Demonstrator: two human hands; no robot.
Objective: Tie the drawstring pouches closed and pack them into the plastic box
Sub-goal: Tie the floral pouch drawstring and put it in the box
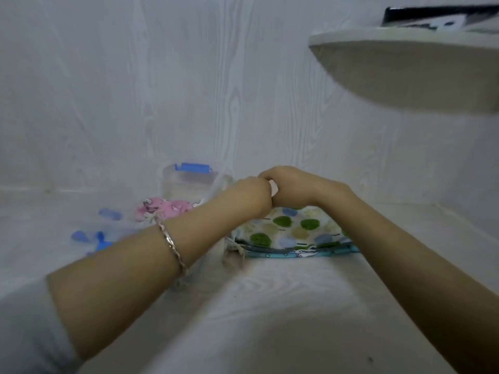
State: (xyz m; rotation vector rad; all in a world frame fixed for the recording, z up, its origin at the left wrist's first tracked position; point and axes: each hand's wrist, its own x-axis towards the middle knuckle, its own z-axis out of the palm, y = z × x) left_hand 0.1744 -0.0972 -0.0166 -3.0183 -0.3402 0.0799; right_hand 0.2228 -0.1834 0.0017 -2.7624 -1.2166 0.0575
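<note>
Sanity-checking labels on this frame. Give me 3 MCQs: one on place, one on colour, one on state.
1. Where does the pink pouch lie?
A. On top of the dotted pouch
B. Draped over a forearm
C. On the surface just in front of the plastic box

2. What colour is the latch on the plastic box?
A. Red
B. Blue
C. Green

3. How are the hands?
A. The left hand and right hand touch, fingers curled, above the dotted pouch
B. Both lie flat, far apart
C. One reaches into the plastic box

Answers:
1 C: the pink pouch sits by the box's near side, left of the dotted pouch.
2 B: the clip on the far rim is blue.
3 A: the curled fingers meet over the dotted fabric; what they hold is hidden.
</note>
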